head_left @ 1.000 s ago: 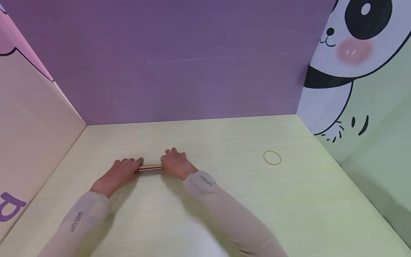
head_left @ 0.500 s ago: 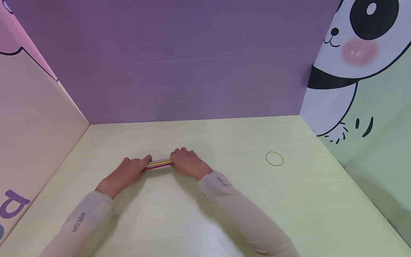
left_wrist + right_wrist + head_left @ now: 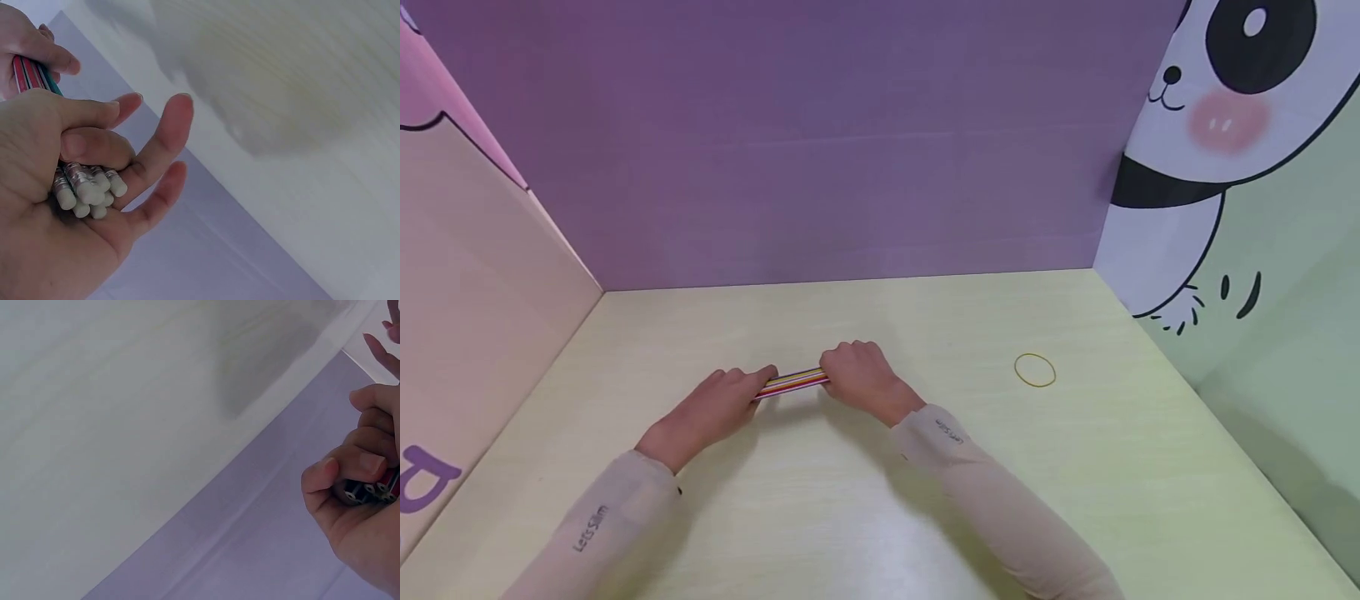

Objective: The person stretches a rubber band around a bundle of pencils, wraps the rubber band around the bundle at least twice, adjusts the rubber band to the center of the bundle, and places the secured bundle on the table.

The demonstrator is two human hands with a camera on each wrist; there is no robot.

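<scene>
A bundle of striped pencils (image 3: 792, 382) spans the gap between both hands above the table, its right end slightly higher. My left hand (image 3: 709, 414) grips the eraser end. In the left wrist view several white erasers (image 3: 92, 192) in metal ferrules poke out of the palm, with some fingers curled round them and others extended. Around the bundle's other end my right hand (image 3: 865, 382) is curled. The right wrist view shows the pencils' flat ends (image 3: 369, 490) inside those fingers. The middles of the pencils under each hand are hidden.
A thin yellow rubber band (image 3: 1035, 370) lies on the pale table (image 3: 1075, 483) to the right of the hands. A purple wall (image 3: 850, 150) stands behind, with a pinkish panel (image 3: 475, 292) at left and a panda-printed panel (image 3: 1285, 250) at right.
Both hands have moved right with the pencil bundle, and it now slants up toward the right. More coloured stripes show between the hands. The rubber band stays put on the table.
</scene>
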